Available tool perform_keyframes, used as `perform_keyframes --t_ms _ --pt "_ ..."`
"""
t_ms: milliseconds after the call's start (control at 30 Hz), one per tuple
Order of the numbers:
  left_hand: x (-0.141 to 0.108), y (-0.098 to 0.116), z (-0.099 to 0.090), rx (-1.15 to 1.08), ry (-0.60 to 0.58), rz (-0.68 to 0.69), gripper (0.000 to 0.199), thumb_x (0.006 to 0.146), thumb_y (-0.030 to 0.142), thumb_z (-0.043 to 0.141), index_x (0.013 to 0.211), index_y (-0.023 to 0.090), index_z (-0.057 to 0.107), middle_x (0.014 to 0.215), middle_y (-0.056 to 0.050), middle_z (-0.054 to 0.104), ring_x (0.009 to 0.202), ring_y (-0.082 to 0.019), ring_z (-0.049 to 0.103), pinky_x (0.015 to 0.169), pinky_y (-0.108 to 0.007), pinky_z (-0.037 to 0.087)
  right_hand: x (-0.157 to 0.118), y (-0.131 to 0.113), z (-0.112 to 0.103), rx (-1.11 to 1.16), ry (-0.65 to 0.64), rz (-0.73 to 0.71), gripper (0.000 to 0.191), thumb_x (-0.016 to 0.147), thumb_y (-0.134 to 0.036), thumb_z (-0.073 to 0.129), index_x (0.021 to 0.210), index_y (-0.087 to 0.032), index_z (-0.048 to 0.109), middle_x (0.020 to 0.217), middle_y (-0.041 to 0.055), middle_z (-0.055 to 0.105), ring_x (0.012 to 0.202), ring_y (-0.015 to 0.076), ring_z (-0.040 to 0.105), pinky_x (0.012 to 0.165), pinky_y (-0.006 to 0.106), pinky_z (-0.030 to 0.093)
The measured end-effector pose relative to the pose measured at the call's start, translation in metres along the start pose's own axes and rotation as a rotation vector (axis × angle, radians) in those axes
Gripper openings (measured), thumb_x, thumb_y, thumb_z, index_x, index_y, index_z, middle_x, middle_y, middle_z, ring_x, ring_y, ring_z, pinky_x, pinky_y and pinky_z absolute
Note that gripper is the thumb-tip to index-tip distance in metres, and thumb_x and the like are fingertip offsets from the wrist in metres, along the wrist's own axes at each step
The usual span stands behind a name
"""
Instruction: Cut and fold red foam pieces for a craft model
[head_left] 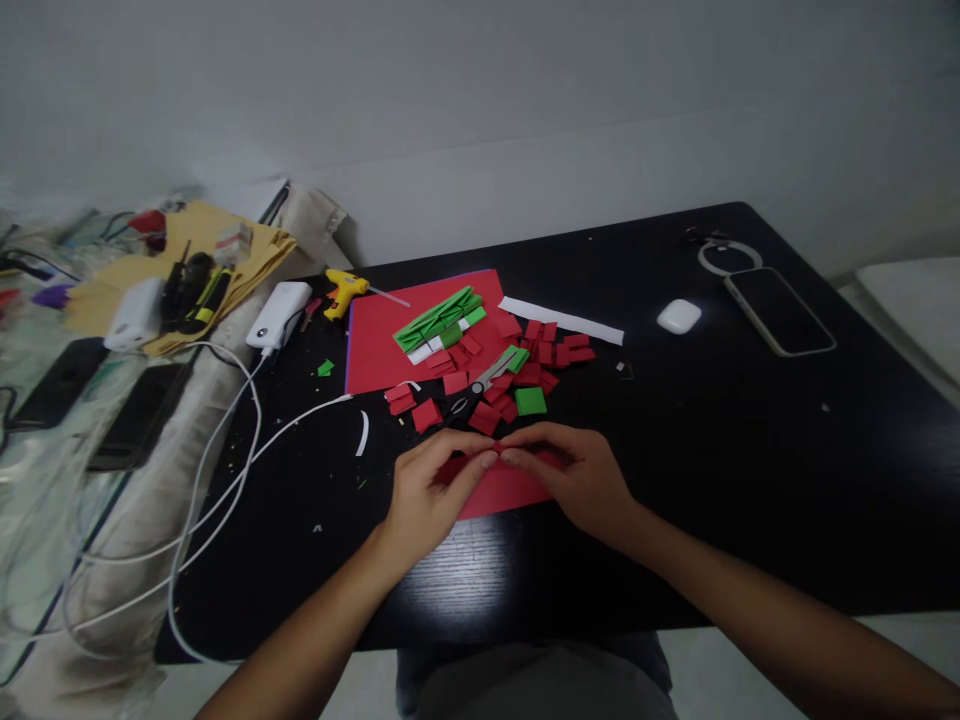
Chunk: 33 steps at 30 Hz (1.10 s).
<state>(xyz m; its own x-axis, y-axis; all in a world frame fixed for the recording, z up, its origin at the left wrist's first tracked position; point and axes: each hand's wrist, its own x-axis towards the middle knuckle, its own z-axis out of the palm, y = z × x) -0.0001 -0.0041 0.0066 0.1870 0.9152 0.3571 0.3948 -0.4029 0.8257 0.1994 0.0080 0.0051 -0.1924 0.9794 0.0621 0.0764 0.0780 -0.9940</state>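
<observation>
Both hands are in a tight pinch, thumb against forefinger, left hand (420, 490) and right hand (596, 485) with tips almost meeting at the far side of the red paper (499, 492). That paper sits between them near the front edge of the counter (720, 490). Looks like a folding step to me, but the fingers cover the fold so can't swear to it. Next move prob calls for lining the edges up and pressing the crease flat. Just past the grip there's a scatter of red pieces (485, 418), scissors (478, 388) lying among them, green square (531, 401) beside. Farther back, a green bundle (442, 322) on a red sheet (375, 345), glue gun (346, 290) at its far left corner
</observation>
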Motion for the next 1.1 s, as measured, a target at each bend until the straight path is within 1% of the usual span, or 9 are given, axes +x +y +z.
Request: perform_keyframes --t_ms 100,200,400,600,933,1100 --pt "0.0029 -0.0002 -0.0005 -0.030 -0.041 -0.046 0.011 0.094 0.021 0.070 0.103 0.018 0.075 0.094 -0.005 0.079 0.086 -0.016 0.074 0.077 -0.027 0.060 -0.0002 0.0004 0.0008 -0.015 0.021 -0.019 0.007 0.084 -0.024 0.080 0.090 -0.025 0.082 0.086 0.0002 0.081 0.080 0.0171 0.077 0.075 0.026 0.060" --pt "0.0044 -0.0008 -0.0007 -0.046 -0.078 -0.037 0.009 0.095 0.021 0.068 0.100 0.019 0.076 0.093 -0.005 0.079 0.085 -0.016 0.074 0.076 -0.028 0.059 -0.0003 0.0009 0.0016 -0.017 0.036 -0.021 0.008 0.084 -0.024 0.080 0.091 -0.026 0.082 0.086 0.0001 0.082 0.079 0.0169 0.077 0.073 0.025 0.060" --pt "0.0026 -0.0023 -0.0001 -0.077 -0.096 -0.051 0.009 0.097 0.020 0.066 0.099 0.019 0.075 0.092 -0.005 0.078 0.085 -0.016 0.073 0.078 -0.028 0.058 -0.0007 0.0007 0.0015 -0.018 0.033 -0.015 0.008 0.084 -0.024 0.080 0.091 -0.025 0.082 0.086 0.0006 0.082 0.078 0.0174 0.077 0.072 0.025 0.061" --pt "0.0017 -0.0015 -0.0014 -0.050 -0.119 -0.009 0.011 0.098 0.017 0.064 0.103 0.019 0.073 0.092 -0.005 0.076 0.085 -0.016 0.071 0.078 -0.029 0.056 -0.0013 0.0001 0.0004 -0.053 0.034 -0.043 0.006 0.085 -0.023 0.079 0.090 -0.025 0.082 0.085 0.0000 0.082 0.078 0.0170 0.077 0.073 0.025 0.060" --pt "0.0022 0.0006 -0.0032 -0.009 -0.145 0.041 0.013 0.100 0.016 0.060 0.105 0.019 0.071 0.092 -0.005 0.075 0.087 -0.017 0.069 0.078 -0.031 0.056 -0.0022 0.0004 0.0006 -0.093 0.033 -0.067 0.005 0.085 -0.022 0.079 0.088 -0.025 0.081 0.084 -0.0012 0.081 0.077 0.0155 0.076 0.072 0.023 0.059" --pt "0.0025 0.0007 -0.0043 0.003 -0.151 0.047 0.014 0.100 0.017 0.059 0.106 0.019 0.071 0.093 -0.006 0.075 0.087 -0.017 0.069 0.078 -0.032 0.056 -0.0017 0.0016 0.0005 -0.103 0.028 -0.076 0.004 0.086 -0.023 0.079 0.088 -0.026 0.081 0.084 -0.0010 0.081 0.077 0.0163 0.076 0.073 0.025 0.059"
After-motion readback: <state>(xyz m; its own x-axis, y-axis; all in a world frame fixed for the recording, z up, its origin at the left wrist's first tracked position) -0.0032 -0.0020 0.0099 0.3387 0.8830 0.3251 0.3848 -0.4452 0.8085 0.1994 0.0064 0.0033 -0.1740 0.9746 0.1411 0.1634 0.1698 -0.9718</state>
